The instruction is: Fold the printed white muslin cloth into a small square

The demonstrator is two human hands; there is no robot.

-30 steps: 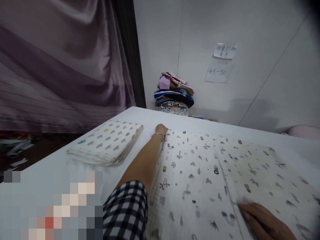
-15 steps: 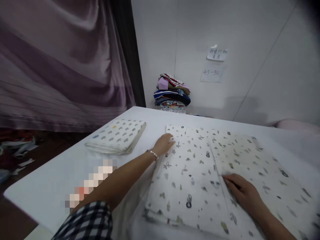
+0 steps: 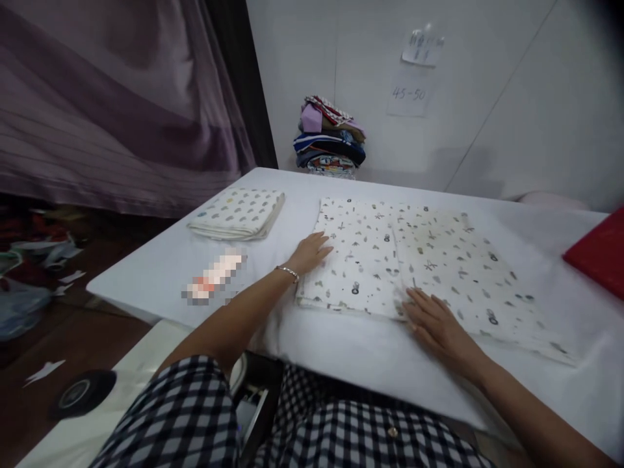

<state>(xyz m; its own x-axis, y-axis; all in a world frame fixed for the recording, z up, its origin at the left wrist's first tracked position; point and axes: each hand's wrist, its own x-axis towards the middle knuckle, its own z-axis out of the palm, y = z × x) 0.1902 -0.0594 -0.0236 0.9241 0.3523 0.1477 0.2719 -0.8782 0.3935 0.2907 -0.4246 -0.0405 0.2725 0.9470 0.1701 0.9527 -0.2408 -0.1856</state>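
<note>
A white cloth [image 3: 358,260] with small printed leaves and figures lies on the white table, its left part folded over toward the middle. My left hand [image 3: 312,252] rests on the fold's left edge with its fingers spread. Near the front end of the seam in the middle of the cloth, my right hand [image 3: 433,320] lies flat, fingers stretched out. Neither hand grips the fabric. To the left is a second white cloth [image 3: 238,213], folded into a thick rectangle with grey cloud-like prints.
A pixelated patch [image 3: 214,276] covers something on the table [image 3: 146,266] at left. Behind stands a stack of folded fabrics [image 3: 329,140] against the wall. A red item [image 3: 599,253] lies at the right edge. A purple curtain [image 3: 121,110] hangs at left.
My left hand has come from the cloth's far left corner down along its edge, its fingers now spread. My right hand has slid to the near edge and flattened. The view has tilted down.
</note>
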